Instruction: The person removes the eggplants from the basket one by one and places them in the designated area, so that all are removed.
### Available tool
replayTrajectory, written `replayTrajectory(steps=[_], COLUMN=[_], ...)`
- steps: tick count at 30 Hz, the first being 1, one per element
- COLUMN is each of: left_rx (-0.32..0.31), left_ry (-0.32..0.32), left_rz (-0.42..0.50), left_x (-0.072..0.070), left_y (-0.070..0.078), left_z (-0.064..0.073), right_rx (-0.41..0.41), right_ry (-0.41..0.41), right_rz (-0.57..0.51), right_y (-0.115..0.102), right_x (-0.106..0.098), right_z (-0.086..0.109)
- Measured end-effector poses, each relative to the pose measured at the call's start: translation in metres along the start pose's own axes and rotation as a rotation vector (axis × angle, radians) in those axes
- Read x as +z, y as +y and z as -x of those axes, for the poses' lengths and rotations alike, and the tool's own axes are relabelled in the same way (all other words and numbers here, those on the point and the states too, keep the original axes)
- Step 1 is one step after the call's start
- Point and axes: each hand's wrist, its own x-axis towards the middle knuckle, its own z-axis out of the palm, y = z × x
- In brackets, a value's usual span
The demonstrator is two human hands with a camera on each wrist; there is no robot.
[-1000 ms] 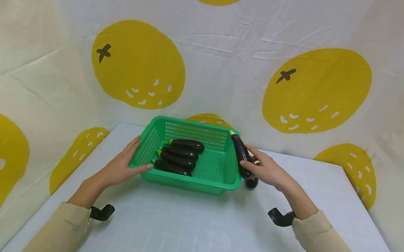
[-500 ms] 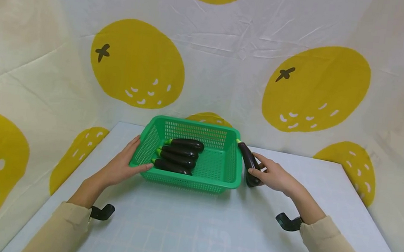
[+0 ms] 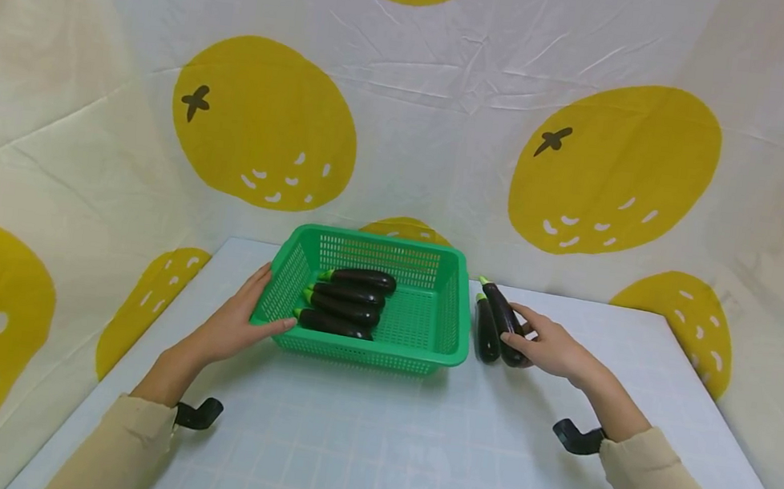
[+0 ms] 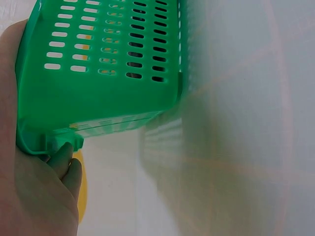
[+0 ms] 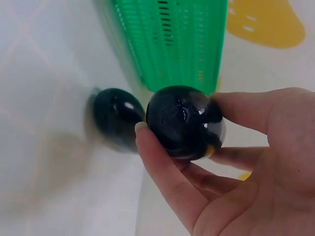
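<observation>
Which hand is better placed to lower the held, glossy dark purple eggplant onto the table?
Likely the right hand: it grips the glossy, dark purple, elongated eggplant beside another eggplant on the pale, grid-patterned table. The left hand holds the left end of the green perforated plastic basket.

Before me, a pale blue table [image 3: 384,445] with a faint pinkish grid runs back to a creased white fabric backdrop [image 3: 438,161] that also encloses left and right, printed with big yellow fruit shapes [image 3: 267,133] under soft light
</observation>
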Motion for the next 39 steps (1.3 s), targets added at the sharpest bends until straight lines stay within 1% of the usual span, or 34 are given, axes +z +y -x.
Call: replayTrajectory(steps=[6, 10, 16, 21, 30, 39], left_rx=[0.005, 0.009, 0.012, 0.012, -0.002, -0.013], left_ry=[0.002, 0.007, 0.007, 0.007, 0.005, 0.008], left_rz=[0.002, 0.005, 0.002, 0.000, -0.004, -0.012], left_x=[0.001, 0.001, 0.001, 0.000, 0.001, 0.002], left_y=[-0.002, -0.002, -0.002, -0.001, -0.002, -0.001], left_z=[0.000, -0.001, 0.000, 0.000, 0.001, 0.001], right_rx=[0.043, 0.075, 0.114, 0.141, 0.155, 0.164], right_ry=[0.002, 0.019, 0.069, 0.095, 0.138, 0.155], right_rz=[0.014, 0.061, 0.163, 0.185, 0.237, 0.253], right_y=[0.014, 0.025, 0.047, 0.059, 0.061, 0.060], right_x=[-0.003, -0.004, -0.001, 0.005, 0.017, 0.020], right_z=[-0.002, -0.006, -0.020, -0.028, -0.040, -0.048])
